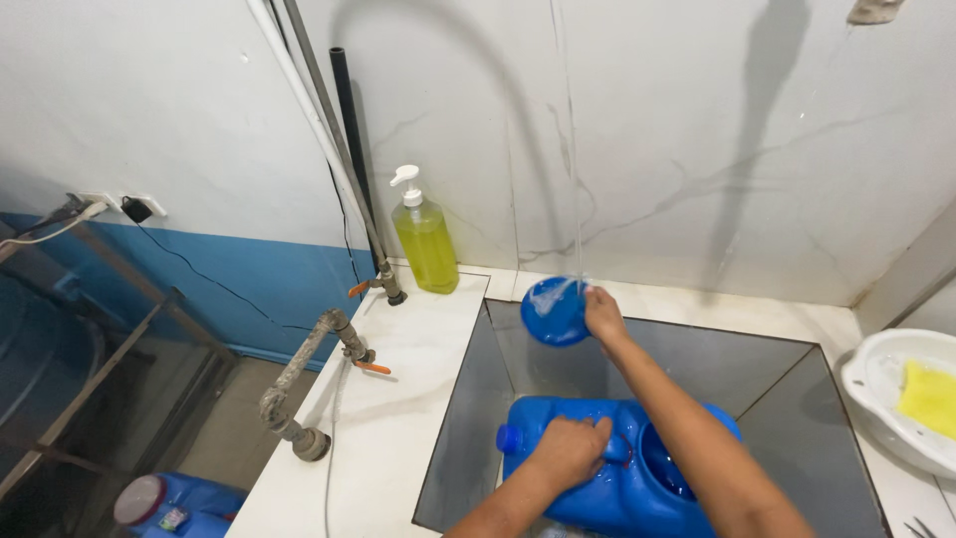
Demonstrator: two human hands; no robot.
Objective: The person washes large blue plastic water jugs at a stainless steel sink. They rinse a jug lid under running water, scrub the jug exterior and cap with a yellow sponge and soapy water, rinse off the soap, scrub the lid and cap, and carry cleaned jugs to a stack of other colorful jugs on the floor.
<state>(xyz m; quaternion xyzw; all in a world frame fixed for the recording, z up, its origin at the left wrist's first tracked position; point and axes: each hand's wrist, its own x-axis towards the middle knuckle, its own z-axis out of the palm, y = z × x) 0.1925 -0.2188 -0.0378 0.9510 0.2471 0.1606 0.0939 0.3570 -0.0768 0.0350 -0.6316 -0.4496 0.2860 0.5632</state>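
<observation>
At frame centre, the right hand (603, 314) grips a blue lid (555, 311) under a thin water stream (576, 199); the left hand (570, 450) clasps the blue jug (597, 488) in the sink (468, 418), lower centre. Keeping the lid tilted lets water sheet off.

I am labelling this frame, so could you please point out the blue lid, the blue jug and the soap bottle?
blue lid (554, 312), head view, on its round face under the water stream.
blue jug (588, 498), head view, on its side wall in the sink.
soap bottle (426, 249), head view, on its yellow body.
</observation>
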